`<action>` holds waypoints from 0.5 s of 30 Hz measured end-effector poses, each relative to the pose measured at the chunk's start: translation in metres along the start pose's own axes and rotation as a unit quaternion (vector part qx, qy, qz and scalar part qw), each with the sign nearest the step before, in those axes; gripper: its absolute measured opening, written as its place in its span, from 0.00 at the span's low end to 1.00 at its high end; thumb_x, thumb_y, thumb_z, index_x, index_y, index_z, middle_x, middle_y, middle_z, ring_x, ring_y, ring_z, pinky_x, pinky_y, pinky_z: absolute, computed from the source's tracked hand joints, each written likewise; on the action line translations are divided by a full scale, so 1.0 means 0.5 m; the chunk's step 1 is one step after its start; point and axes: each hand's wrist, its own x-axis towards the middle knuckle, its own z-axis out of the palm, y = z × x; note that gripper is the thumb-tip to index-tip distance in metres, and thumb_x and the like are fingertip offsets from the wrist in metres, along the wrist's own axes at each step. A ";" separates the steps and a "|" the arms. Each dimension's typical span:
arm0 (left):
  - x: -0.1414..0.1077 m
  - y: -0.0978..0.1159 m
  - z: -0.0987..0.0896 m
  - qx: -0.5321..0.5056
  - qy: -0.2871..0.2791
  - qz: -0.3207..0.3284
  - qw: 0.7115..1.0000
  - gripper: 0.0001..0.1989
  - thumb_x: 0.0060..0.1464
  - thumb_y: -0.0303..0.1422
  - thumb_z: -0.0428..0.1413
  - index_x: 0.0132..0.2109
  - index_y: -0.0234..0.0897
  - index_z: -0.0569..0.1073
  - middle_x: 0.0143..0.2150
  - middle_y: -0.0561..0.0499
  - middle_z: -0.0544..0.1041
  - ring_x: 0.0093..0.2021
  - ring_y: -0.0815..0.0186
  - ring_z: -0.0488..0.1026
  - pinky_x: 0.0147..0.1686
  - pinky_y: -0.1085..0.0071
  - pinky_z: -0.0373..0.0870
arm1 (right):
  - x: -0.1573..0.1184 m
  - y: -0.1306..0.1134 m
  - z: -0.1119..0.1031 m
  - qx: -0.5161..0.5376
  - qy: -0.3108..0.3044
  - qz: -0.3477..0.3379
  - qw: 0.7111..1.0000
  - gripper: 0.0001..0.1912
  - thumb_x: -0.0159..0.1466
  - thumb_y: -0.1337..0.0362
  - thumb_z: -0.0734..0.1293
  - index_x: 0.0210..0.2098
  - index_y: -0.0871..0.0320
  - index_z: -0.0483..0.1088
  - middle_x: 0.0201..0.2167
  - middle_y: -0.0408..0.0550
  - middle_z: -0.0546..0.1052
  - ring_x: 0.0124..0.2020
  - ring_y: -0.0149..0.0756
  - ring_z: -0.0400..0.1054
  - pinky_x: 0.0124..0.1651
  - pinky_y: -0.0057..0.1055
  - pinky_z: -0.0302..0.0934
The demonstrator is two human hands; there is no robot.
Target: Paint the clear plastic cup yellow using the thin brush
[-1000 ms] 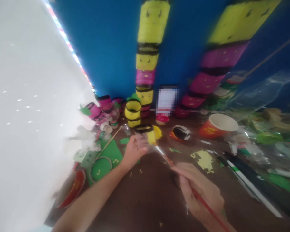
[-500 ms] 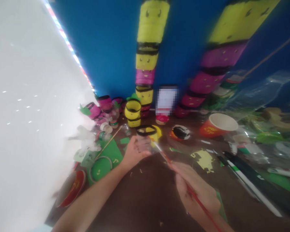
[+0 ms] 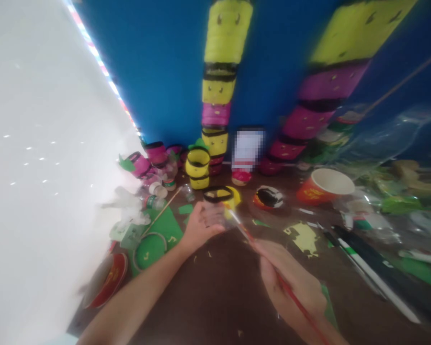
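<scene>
My left hand is wrapped round a clear plastic cup with a black rim. Yellow paint shows on the cup's right side. A red-handled paintbrush lies in the pinch of my right hand, slanting up and left. Its tip meets the yellow patch on the cup, though blur hides the exact contact. Just behind the cup sits something round and yellow, mostly hidden. A small cut-down container of black paint stands to the right.
A finished-looking yellow cup with black bands stands behind. An orange paper cup, yellow paper scraps, a black-and-white cutter-like tool and plastic bottles lie right. At left are green paper and a red bowl.
The brush tip has shifted very slightly to the right along the cup. My left hand and the cup stay in the same place.
</scene>
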 end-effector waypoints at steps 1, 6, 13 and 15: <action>0.000 0.000 0.000 -0.001 0.000 0.000 1.000 0.30 0.31 0.32 0.68 0.42 0.37 0.64 0.44 0.42 0.77 0.40 0.61 0.76 0.43 0.62 0.72 | -0.001 0.001 0.000 0.002 -0.001 0.000 1.000 0.11 0.60 0.74 0.60 0.39 0.59 0.71 0.34 0.47 0.78 0.34 0.32 0.74 0.41 0.27 0.72; 0.000 0.001 0.000 0.004 0.002 0.002 1.000 0.30 0.31 0.32 0.68 0.42 0.37 0.64 0.43 0.43 0.78 0.40 0.61 0.76 0.42 0.62 0.72 | -0.004 0.002 0.000 -0.002 -0.005 0.006 1.000 0.12 0.60 0.74 0.60 0.39 0.59 0.71 0.35 0.48 0.78 0.34 0.32 0.74 0.41 0.28 0.72; -0.001 0.004 0.001 0.007 -0.002 0.006 1.000 0.30 0.31 0.33 0.68 0.42 0.37 0.64 0.43 0.43 0.78 0.40 0.60 0.76 0.42 0.62 0.73 | -0.004 0.002 0.004 0.005 0.003 0.005 1.000 0.12 0.59 0.74 0.60 0.39 0.59 0.71 0.34 0.48 0.78 0.34 0.31 0.74 0.42 0.27 0.71; -0.001 0.004 0.000 0.008 0.000 0.003 1.000 0.30 0.31 0.33 0.68 0.42 0.37 0.64 0.43 0.43 0.78 0.40 0.61 0.76 0.42 0.62 0.72 | -0.004 0.003 0.005 0.007 0.005 0.001 1.000 0.12 0.59 0.74 0.60 0.39 0.59 0.71 0.35 0.48 0.78 0.35 0.31 0.74 0.43 0.27 0.71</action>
